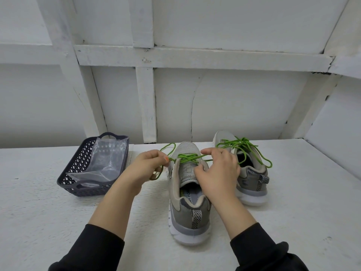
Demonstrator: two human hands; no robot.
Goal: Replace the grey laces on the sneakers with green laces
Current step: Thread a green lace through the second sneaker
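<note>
Black-sleeved L hand (147, 163) & R hand (217, 170) each pinch green lace (188, 158) atop near sneaker (188, 214).

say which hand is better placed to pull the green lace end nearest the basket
Left: the left hand pinches the green lace there; the right hand sits over the near sneaker's tongue.

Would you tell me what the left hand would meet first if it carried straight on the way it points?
Probably the near sneaker, at its green lace, just beyond the left hand; depth is uncertain.
</note>
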